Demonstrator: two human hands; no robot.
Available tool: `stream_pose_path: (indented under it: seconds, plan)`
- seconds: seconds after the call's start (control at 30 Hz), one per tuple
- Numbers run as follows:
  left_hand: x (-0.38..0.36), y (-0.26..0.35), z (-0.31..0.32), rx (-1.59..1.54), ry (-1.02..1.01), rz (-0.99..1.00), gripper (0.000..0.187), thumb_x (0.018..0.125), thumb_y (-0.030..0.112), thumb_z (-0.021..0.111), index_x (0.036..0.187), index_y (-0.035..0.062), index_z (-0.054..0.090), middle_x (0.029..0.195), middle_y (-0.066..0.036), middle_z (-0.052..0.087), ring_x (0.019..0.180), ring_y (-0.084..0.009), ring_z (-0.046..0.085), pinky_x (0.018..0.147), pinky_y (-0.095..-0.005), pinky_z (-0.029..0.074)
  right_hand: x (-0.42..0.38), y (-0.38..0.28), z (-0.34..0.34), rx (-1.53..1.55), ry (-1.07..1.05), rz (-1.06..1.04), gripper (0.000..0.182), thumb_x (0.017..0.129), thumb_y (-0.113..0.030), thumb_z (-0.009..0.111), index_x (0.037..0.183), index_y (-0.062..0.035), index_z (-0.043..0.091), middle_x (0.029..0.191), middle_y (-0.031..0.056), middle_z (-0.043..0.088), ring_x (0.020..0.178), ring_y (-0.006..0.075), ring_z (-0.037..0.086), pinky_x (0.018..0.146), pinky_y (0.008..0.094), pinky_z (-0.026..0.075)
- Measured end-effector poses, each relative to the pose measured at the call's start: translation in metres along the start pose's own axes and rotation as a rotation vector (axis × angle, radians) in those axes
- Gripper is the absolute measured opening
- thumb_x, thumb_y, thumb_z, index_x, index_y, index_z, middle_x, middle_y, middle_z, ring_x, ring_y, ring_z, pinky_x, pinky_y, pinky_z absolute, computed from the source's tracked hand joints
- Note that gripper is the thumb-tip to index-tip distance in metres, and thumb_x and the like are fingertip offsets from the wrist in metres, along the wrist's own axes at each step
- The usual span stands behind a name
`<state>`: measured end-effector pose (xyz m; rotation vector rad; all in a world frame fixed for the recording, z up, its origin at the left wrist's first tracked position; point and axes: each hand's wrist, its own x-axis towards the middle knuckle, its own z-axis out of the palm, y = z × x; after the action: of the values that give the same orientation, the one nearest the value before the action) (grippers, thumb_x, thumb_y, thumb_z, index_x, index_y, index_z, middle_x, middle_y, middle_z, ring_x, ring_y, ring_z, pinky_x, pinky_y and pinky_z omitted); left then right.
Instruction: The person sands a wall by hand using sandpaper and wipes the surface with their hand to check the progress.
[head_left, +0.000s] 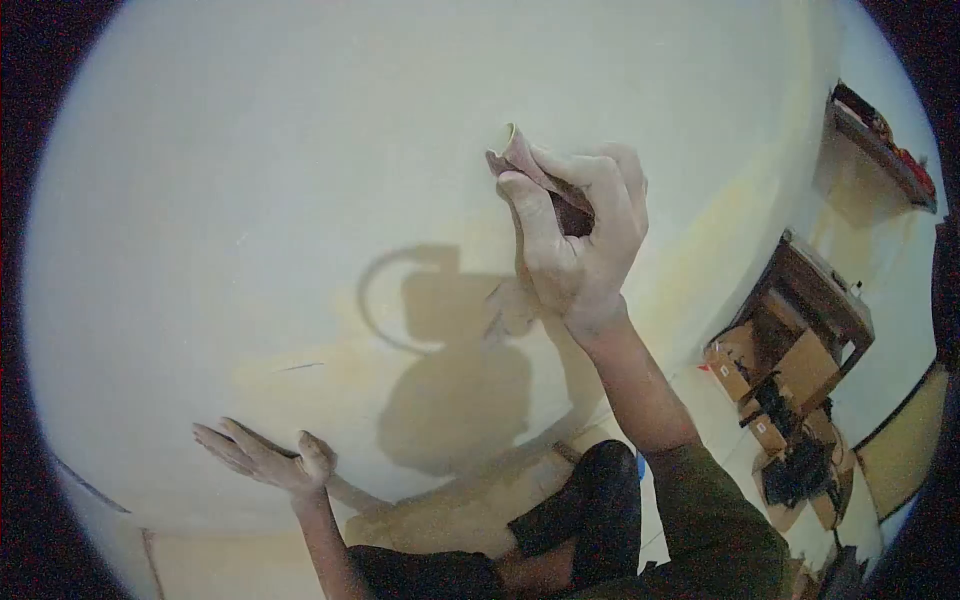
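Observation:
My right hand [592,225] is raised in front of the pale wall [300,150], dusted white. Thumb and fingers pinch a curled piece of sandpaper [514,153], brownish-pink, its rolled end sticking out past the fingertips. Lower on the left, my left hand [265,460] is held out near the wall with fingers stretched and nothing in it. White dust coats this hand too. Yellowish patches and a short dark mark [300,367] show on the wall between the hands.
My bent legs [605,500] in dark trousers are below. At right, cardboard boxes [805,368] and dark items lie by a wooden shelf unit [815,290]. A wall shelf [880,150] with things on it juts out above. My shadow falls across the wall.

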<state>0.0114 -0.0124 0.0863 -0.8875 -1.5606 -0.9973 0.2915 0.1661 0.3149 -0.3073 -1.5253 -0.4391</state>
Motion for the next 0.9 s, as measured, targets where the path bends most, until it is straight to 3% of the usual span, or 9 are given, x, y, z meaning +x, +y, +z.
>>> stream_pose_path:
  seconds: [0.2,0.3,0.33,0.47,0.57,0.7,0.9]
  plan:
    - [-0.004,-0.003,0.002,0.007,0.006,-0.012,0.088,0.102,0.064,0.040,0.165,0.0042,0.022,0.168,-0.034,0.013,0.155,-0.0519,0.016,0.123,-0.0661,0.015,-0.050,-0.001,-0.017,-0.012,-0.063,0.049,0.020,0.081,-0.008,0.086,0.093,-0.0065,0.070,0.077,0.0026,0.056,0.076,0.0188,0.050,0.070,0.0336,0.040]
    - [0.000,-0.003,0.003,-0.014,0.006,-0.001,0.089,0.102,0.066,0.040,0.165,0.0049,0.024,0.168,-0.033,0.014,0.155,-0.0519,0.016,0.123,-0.0663,0.015,-0.007,0.000,0.003,-0.047,-0.036,0.094,0.021,0.080,-0.025,0.087,0.090,-0.0145,0.072,0.082,0.0003,0.060,0.081,0.0216,0.053,0.077,0.0390,0.034]
    - [0.001,0.000,0.004,-0.024,0.016,-0.011,0.089,0.102,0.067,0.039,0.165,0.0058,0.025,0.168,-0.033,0.015,0.155,-0.0519,0.016,0.123,-0.0663,0.014,0.006,0.001,0.014,0.040,0.086,0.025,0.021,0.080,-0.026,0.087,0.089,-0.0145,0.072,0.082,0.0009,0.059,0.081,0.0221,0.052,0.078,0.0396,0.034]
    - [-0.002,-0.001,0.005,-0.028,0.020,-0.019,0.090,0.101,0.069,0.039,0.164,0.0065,0.026,0.168,-0.032,0.016,0.155,-0.0521,0.016,0.122,-0.0663,0.014,-0.041,0.011,-0.005,-0.018,-0.031,0.081,0.023,0.080,-0.025,0.086,0.091,-0.0137,0.070,0.084,0.0016,0.059,0.080,0.0238,0.050,0.077,0.0403,0.033]
    - [0.002,-0.001,0.001,-0.031,0.029,-0.027,0.090,0.102,0.069,0.039,0.165,0.0065,0.026,0.168,-0.032,0.016,0.155,-0.0521,0.016,0.122,-0.0666,0.014,-0.038,0.000,-0.009,0.004,-0.018,0.011,0.015,0.083,-0.009,0.083,0.089,-0.0051,0.071,0.078,0.0044,0.055,0.077,0.0223,0.047,0.075,0.0371,0.039]
    - [-0.005,-0.002,0.001,0.019,0.001,-0.008,0.088,0.102,0.065,0.038,0.165,0.0064,0.023,0.168,-0.033,0.015,0.155,-0.0522,0.017,0.122,-0.0674,0.016,0.010,-0.001,0.007,-0.010,0.056,-0.038,0.016,0.083,-0.009,0.084,0.092,-0.0065,0.071,0.080,0.0025,0.056,0.078,0.0212,0.047,0.074,0.0365,0.038]
    - [-0.005,-0.003,0.002,0.006,0.010,-0.017,0.088,0.101,0.063,0.039,0.165,0.0050,0.022,0.168,-0.034,0.014,0.155,-0.0523,0.017,0.122,-0.0674,0.016,-0.037,0.008,-0.004,-0.011,0.008,-0.018,0.019,0.080,-0.011,0.086,0.090,-0.0090,0.070,0.078,0.0026,0.056,0.076,0.0215,0.048,0.075,0.0377,0.038]
